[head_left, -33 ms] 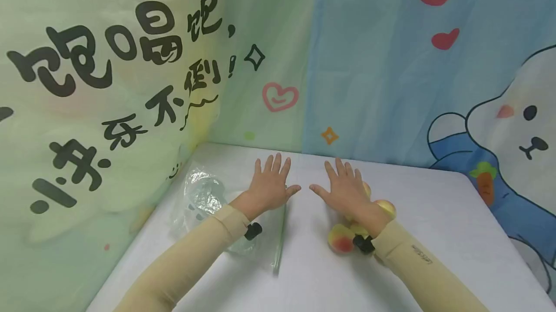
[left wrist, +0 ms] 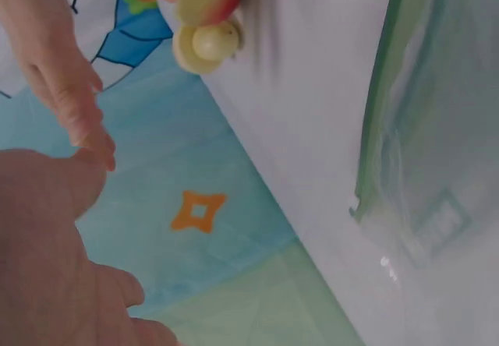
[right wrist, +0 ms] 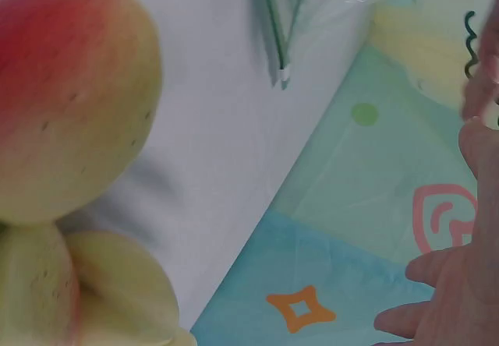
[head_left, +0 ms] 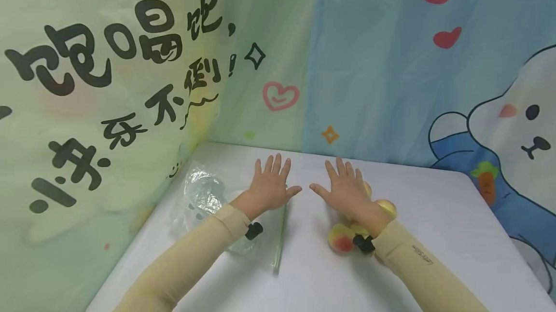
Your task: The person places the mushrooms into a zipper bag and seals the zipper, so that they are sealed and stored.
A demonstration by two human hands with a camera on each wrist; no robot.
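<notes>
Both hands are held out over the white table, palms down with fingers spread, and hold nothing. My left hand (head_left: 270,187) is beside a clear plastic zip bag (head_left: 204,196) with a green zip strip (head_left: 280,247). The bag lies partly under the left forearm. Several yellow-and-red, peach-like fruits (head_left: 340,238) lie in a cluster beneath my right hand (head_left: 347,194) and wrist, which hide part of them. Close up in the right wrist view, one fruit (right wrist: 78,97) shows red skin with dark specks. A gap separates the two thumbs.
The white table (head_left: 434,235) reaches back to a printed cloth backdrop (head_left: 369,61) with hearts, a cartoon bear and large characters. A second cloth (head_left: 108,157) borders the left side. Small black wrist cameras (head_left: 254,230) are strapped at the sleeve cuffs.
</notes>
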